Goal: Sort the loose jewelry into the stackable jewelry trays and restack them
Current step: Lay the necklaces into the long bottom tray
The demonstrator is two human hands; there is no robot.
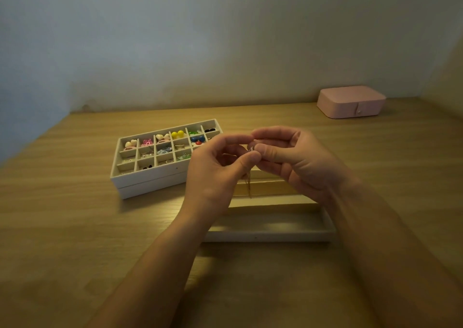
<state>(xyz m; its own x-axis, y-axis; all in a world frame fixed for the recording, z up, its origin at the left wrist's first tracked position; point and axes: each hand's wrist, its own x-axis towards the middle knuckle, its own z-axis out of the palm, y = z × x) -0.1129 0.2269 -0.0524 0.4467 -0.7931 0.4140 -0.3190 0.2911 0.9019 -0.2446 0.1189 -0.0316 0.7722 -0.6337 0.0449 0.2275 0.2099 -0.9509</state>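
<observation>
My left hand (pixel 215 167) and my right hand (pixel 298 160) meet above the desk and both pinch a thin gold necklace (pixel 248 182). Its small sparkling pendant sits between my fingertips and the chain hangs down below them. A white tray with many small compartments (pixel 140 175) stands to the left, stacked on another white tray; it holds several colourful earrings and rings. Below my hands lies a long white tray (pixel 270 235) with long compartments, partly hidden by my hands and forearms.
A closed pink jewelry box (pixel 350 101) with a snap button sits at the back right of the wooden desk (pixel 75 227), near the wall. Walls close the desk in behind and on the right.
</observation>
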